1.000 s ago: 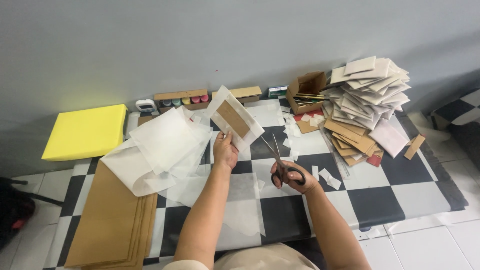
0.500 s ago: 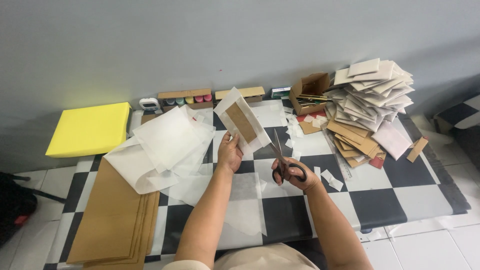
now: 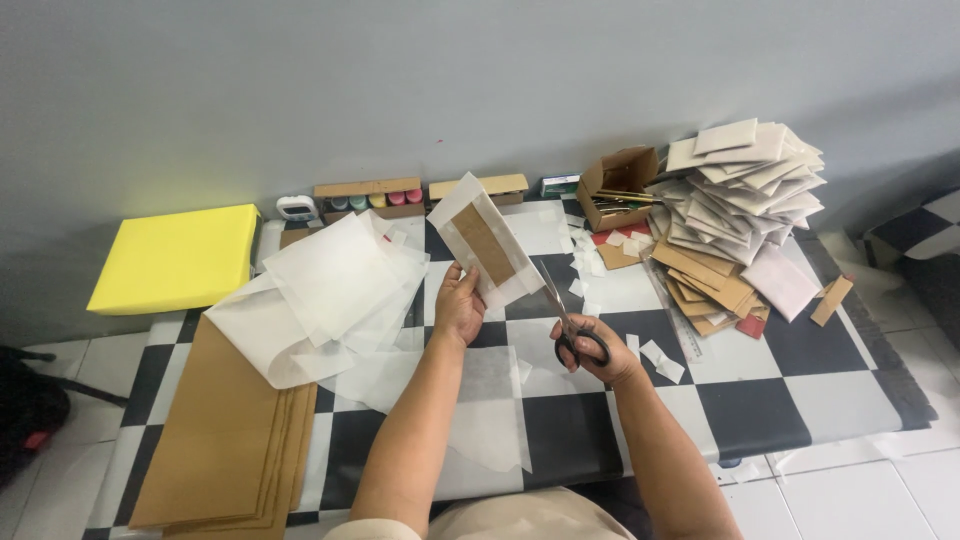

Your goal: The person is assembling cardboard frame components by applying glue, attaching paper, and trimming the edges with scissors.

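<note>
Place: a small craft or packing workspace, set up in a plain room.
Surface: a low black-and-white checkered surface (image 3: 780, 400) is set against a bare grey wall (image 3: 480, 80).
Floor: white tiles (image 3: 860, 495) are seen around it.
Stock: brown card sheets (image 3: 225, 440), white translucent paper (image 3: 330, 290) and a heap of finished envelopes (image 3: 745, 190) are laid out.
Supplies: small cardboard boxes (image 3: 618, 180) and coloured pots (image 3: 372, 201) are lined along the wall.

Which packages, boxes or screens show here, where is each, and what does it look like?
Yellow flat package: far left, rectangular.
Small white timer: back edge by the wall, dark screen.
Open cardboard box: back right, brown.
Small green-white box: beside it at the wall.
</note>
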